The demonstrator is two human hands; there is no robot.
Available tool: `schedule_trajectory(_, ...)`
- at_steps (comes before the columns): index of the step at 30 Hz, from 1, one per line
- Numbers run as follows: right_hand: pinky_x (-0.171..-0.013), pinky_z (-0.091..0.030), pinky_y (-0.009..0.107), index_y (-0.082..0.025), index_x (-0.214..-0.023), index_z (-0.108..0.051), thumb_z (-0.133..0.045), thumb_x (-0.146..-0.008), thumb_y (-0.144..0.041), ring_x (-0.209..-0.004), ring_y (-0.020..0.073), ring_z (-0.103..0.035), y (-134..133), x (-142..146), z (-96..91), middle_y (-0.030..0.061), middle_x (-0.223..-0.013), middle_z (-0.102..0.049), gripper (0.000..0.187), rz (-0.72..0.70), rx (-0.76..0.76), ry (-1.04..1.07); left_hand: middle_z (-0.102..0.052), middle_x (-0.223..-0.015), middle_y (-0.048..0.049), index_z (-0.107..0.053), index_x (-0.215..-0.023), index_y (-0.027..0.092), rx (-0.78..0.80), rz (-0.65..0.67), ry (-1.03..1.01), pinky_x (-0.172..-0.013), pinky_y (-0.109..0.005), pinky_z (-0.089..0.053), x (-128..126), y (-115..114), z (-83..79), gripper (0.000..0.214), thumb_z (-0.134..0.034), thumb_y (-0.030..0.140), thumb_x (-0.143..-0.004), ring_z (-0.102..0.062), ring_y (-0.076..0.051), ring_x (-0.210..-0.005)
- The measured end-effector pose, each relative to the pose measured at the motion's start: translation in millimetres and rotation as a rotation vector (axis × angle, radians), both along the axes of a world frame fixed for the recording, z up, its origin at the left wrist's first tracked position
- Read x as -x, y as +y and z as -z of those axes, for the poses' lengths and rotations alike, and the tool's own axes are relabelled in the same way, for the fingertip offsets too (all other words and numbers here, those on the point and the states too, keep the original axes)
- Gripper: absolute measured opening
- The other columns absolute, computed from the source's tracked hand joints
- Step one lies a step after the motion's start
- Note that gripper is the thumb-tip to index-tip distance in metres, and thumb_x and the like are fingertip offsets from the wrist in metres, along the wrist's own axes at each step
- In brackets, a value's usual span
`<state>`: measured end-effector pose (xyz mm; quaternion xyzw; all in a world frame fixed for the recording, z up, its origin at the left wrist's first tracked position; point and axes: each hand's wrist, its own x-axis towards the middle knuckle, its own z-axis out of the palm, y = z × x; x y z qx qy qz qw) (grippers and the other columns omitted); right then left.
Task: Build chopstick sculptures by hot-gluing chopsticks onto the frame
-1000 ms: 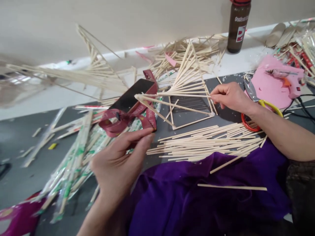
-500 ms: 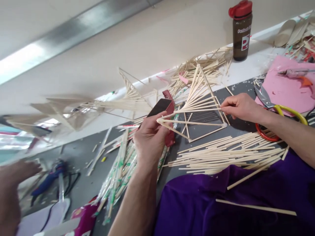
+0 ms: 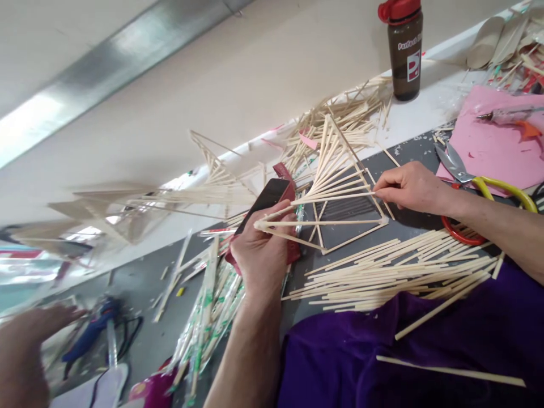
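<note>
My left hand (image 3: 261,249) is closed around the left corner of a frame of thin wooden sticks (image 3: 323,223), joined at its corners by whitish blobs. Inside the frame, several sticks fan up and right (image 3: 335,164). My right hand (image 3: 408,190) pinches the right end of the lowest fan stick (image 3: 340,196), close to the frame's right side. Below the frame lies a spread of loose wooden sticks (image 3: 374,269) on the grey table. A dark phone (image 3: 267,198) on a dark red case lies behind my left hand, partly hidden.
Scissors (image 3: 480,178) with yellow and red handles lie right, beside pink paper (image 3: 493,147). A bottle (image 3: 406,54) stands at the wall. Left are plastic-wrapped sticks (image 3: 206,317), a blue glue gun (image 3: 96,328) and another person's blurred hand (image 3: 38,334). Purple cloth (image 3: 340,357) covers the near side.
My left hand and the frame's left corner have shifted slightly left and down. The right hand keeps its pinch on the stick. The whole view has shifted a little.
</note>
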<state>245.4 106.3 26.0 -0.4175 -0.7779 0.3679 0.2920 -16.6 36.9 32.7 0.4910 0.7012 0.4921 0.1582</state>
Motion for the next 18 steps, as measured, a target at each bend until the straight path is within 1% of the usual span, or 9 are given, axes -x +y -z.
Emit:
schedule_trajectory(2, -0.063, -0.04, 0.024, -0.016, -0.072, -0.071, -0.057, -0.081, -0.021, -0.053, 0.0085, -0.055, 0, 0, -0.2, -0.0027, -0.055, -0.061, 0.017, 0.001, 0.018, 0.003, -0.075, -0.085, -0.0049, -0.077, -0.091, 0.018, -0.027, -0.02, -0.041, -0.053, -0.02, -0.049, -5, 1, -3.2, 0.027, -0.077, 0.031, -0.068, -0.063, -0.011, -0.061)
schedule_trajectory(4, -0.062, -0.04, 0.024, -0.016, -0.072, -0.071, -0.058, -0.081, -0.021, -0.053, 0.0084, -0.055, -1, 0, -0.4, -0.0027, -0.055, -0.061, 0.017, 0.003, 0.045, 0.001, -0.074, -0.077, -0.0038, -0.078, -0.089, 0.017, -0.042, -0.051, -0.051, -0.05, -0.019, -0.047, -9, 1, -6.4, 0.025, -0.078, 0.029, -0.066, -0.06, -0.009, -0.056)
schedule_trajectory(8, -0.061, -0.039, 0.023, -0.016, -0.072, -0.071, -0.059, -0.082, -0.021, -0.051, 0.0078, -0.054, -1, 1, -0.4, -0.0032, -0.052, -0.059, 0.017, 0.005, 0.065, -0.009, -0.071, -0.066, -0.0014, -0.078, -0.089, 0.017, -0.021, -0.08, -0.061, -0.047, -0.019, -0.045, -14, 2, -9.8, 0.026, -0.077, 0.029, -0.066, -0.058, -0.009, -0.051)
schedule_trajectory(12, -0.06, -0.038, 0.023, -0.015, -0.071, -0.071, -0.06, -0.083, -0.02, -0.049, 0.0071, -0.053, -1, 3, -0.4, -0.0046, -0.048, -0.056, 0.017, 0.018, 0.07, -0.008, -0.067, -0.059, -0.0002, -0.077, -0.09, 0.015, -0.01, -0.073, -0.151, -0.043, -0.021, -0.043, -13, 3, -8.6, 0.031, -0.079, 0.032, -0.065, -0.056, -0.011, -0.047)
schedule_trajectory(15, -0.059, -0.038, 0.022, -0.015, -0.072, -0.071, -0.06, -0.084, -0.02, -0.049, 0.0064, -0.052, -1, 3, -0.5, -0.0052, -0.048, -0.056, 0.017, 0.033, 0.063, 0.007, -0.067, -0.06, -0.001, -0.077, -0.091, 0.014, -0.004, -0.059, -0.186, -0.04, -0.022, -0.041, -12, 4, -7.0, 0.034, -0.08, 0.033, -0.063, -0.056, -0.012, -0.047)
schedule_trajectory(18, -0.059, -0.038, 0.021, -0.014, -0.074, -0.071, -0.059, -0.085, -0.018, -0.048, 0.0056, -0.052, -2, 4, 0.0, -0.0051, -0.051, -0.057, 0.017, 0.032, 0.045, 0.03, -0.068, -0.063, -0.0017, -0.077, -0.092, 0.015, -0.016, -0.066, -0.186, -0.046, -0.024, -0.046, -11, 4, -6.0, 0.035, -0.081, 0.033, -0.063, -0.058, -0.013, -0.051)
